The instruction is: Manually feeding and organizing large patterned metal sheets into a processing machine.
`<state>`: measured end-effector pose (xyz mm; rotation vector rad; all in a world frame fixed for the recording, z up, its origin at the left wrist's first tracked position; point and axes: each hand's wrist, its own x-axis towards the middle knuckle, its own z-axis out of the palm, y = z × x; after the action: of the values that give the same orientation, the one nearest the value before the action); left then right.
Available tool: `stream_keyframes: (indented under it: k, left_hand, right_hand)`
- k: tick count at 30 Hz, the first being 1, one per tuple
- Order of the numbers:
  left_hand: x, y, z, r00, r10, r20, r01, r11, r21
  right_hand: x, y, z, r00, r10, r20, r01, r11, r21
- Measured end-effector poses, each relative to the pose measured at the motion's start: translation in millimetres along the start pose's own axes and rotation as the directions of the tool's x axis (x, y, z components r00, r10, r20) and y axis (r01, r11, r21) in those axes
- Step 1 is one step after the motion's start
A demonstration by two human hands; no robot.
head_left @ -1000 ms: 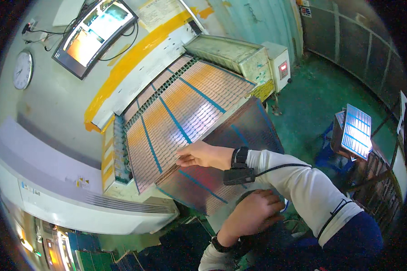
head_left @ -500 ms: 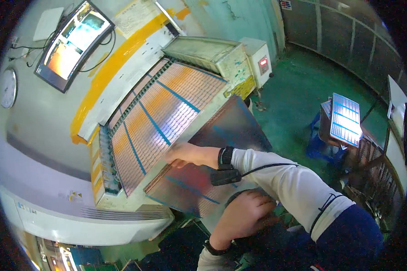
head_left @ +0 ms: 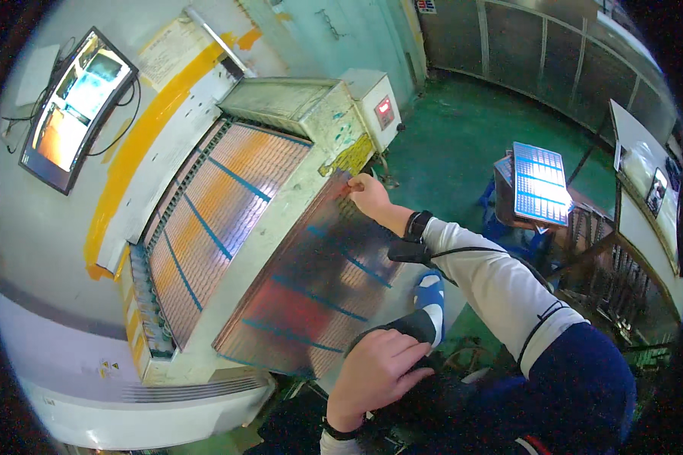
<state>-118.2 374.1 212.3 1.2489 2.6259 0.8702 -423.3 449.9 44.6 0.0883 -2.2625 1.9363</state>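
The machine (head_left: 264, 250) stands left; beside it, the sheet stack (head_left: 300, 292) stretches from lower left to upper right. The left hand (head_left: 379, 371), loosely curled (nothing seen in it), is near; the right hand (head_left: 369, 196), closer, meets the far corner, pinch unclear.

Cannot make out any wording. Shows a glowing red display (head_left: 385, 111) on the white box (head_left: 363, 86) by the far right corner of the machine (head_left: 284, 224), two yellow warning triangles (head_left: 114, 366) on a pale panel (head_left: 68, 341), and faint print on a paper sheet (head_left: 173, 54).
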Motion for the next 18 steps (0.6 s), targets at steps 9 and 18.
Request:
stream_keyframes:
  k: [9, 18]
  left_hand:
    - [4.7, 1.1, 2.3, 1.0, 0.014, -0.02, -0.014, 1.0, 0.017]
    - [3.2, 1.0, 4.0, 0.999, 0.0, -0.035, 0.0, 1.0, 0.011]
  right_hand:
    - [12.0, -1.6, -2.0, 0.999, 0.0, -0.034, -0.004, 0.993, -0.116]
    - [12.3, -6.3, -5.4, 0.998, 0.055, 0.019, -0.054, 0.997, -0.047]
